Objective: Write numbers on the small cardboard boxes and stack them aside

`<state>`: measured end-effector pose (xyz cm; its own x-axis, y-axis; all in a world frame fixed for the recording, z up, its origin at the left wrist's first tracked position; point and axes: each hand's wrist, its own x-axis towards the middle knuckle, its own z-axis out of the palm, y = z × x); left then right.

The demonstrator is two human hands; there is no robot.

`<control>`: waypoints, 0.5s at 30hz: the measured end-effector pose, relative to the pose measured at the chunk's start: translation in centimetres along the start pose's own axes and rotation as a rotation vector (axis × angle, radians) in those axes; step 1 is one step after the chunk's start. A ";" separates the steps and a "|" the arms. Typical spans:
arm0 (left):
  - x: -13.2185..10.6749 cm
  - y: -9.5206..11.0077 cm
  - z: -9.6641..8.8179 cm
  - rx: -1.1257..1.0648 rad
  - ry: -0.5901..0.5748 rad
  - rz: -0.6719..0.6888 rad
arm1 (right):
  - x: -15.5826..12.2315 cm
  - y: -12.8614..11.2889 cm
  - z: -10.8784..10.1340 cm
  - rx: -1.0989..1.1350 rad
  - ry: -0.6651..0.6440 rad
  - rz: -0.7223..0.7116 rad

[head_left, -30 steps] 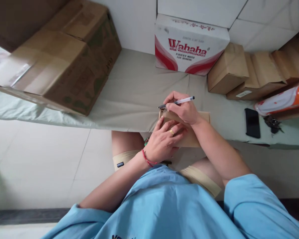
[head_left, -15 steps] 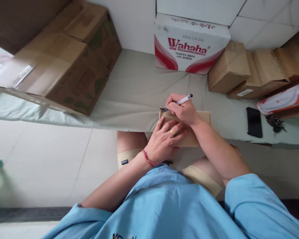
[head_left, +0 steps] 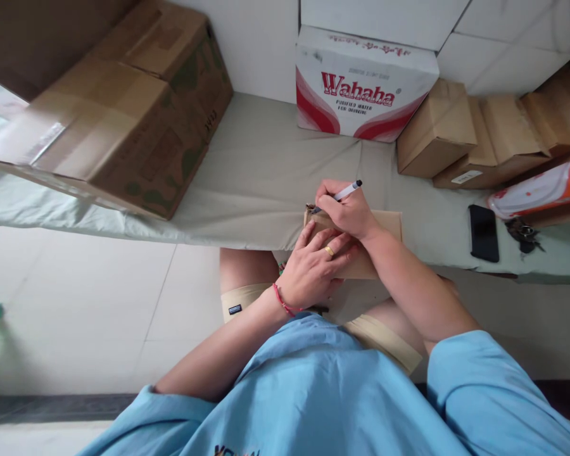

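Observation:
A white pen (head_left: 346, 192) with a dark end is gripped in my right hand (head_left: 346, 212); its tip points down at the left part of a brown notebook-like item (head_left: 384, 223). That item lies on the cloth-covered bench at its front edge, and I cannot make out whether it is a pad or a flat carton. My left hand (head_left: 316, 261) rests flat on it with fingers spread, just below my right hand. A small dark, ragged bit (head_left: 310, 208) shows at its upper left corner. Any marks under the hands are hidden.
A large brown carton (head_left: 123, 126) stands at left on the covered bench (head_left: 251, 164). Behind is a white and red water box (head_left: 361, 95). To the right are several small cartons (head_left: 437, 130), a black phone (head_left: 484, 233), keys (head_left: 525, 234) and an orange-white roll (head_left: 536, 190).
The top end of the pen has shifted slightly left and down with my right hand. My left hand stays in place on the brown item.

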<state>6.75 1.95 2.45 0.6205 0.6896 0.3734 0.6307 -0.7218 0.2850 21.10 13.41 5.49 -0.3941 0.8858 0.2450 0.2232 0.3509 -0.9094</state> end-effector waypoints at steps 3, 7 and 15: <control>0.0 0.0 0.0 -0.003 -0.022 -0.006 | 0.0 0.0 0.2 -0.012 0.027 -0.009; -0.1 0.1 0.0 -0.015 -0.042 -0.021 | 0.0 0.0 0.3 -0.033 0.097 -0.003; -0.1 0.2 -0.1 0.005 -0.043 -0.020 | -0.2 -0.2 0.1 -0.036 0.243 -0.030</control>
<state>6.77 1.74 2.57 0.6269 0.7060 0.3294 0.6455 -0.7074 0.2878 21.07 13.11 5.54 -0.1759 0.9202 0.3496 0.2475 0.3851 -0.8891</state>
